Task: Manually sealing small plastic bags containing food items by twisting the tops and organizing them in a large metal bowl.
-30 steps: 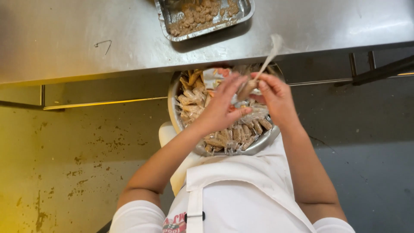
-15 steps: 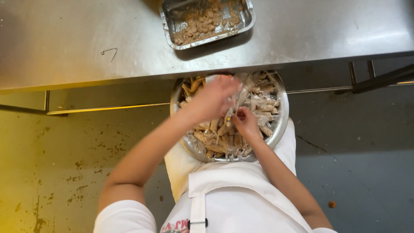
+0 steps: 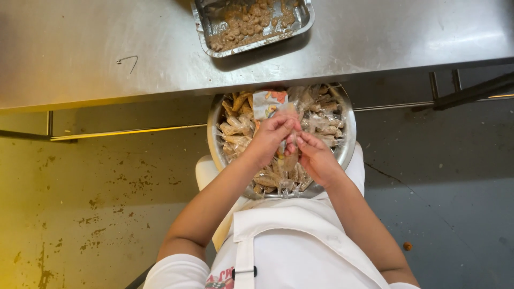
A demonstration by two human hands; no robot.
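Note:
A round metal bowl (image 3: 347,143) rests on my lap, filled with several small clear plastic bags of brownish food (image 3: 235,127). Both hands meet over its middle. My left hand (image 3: 270,138) and my right hand (image 3: 315,155) pinch the same small clear plastic bag (image 3: 289,156), which hangs between their fingertips over the pile. The fingers cover the top of the bag.
A steel table (image 3: 107,48) spans the top, its front edge just above the bowl. A rectangular foil tray (image 3: 305,16) of brown chunky food sits on it. A white apron (image 3: 289,241) covers my lap. Stained floor (image 3: 80,214) lies left, grey floor right.
My hands have come together over the middle of the bowl. The right hand, raised a second ago with a strip of plastic, has dropped, and both now pinch one small bag.

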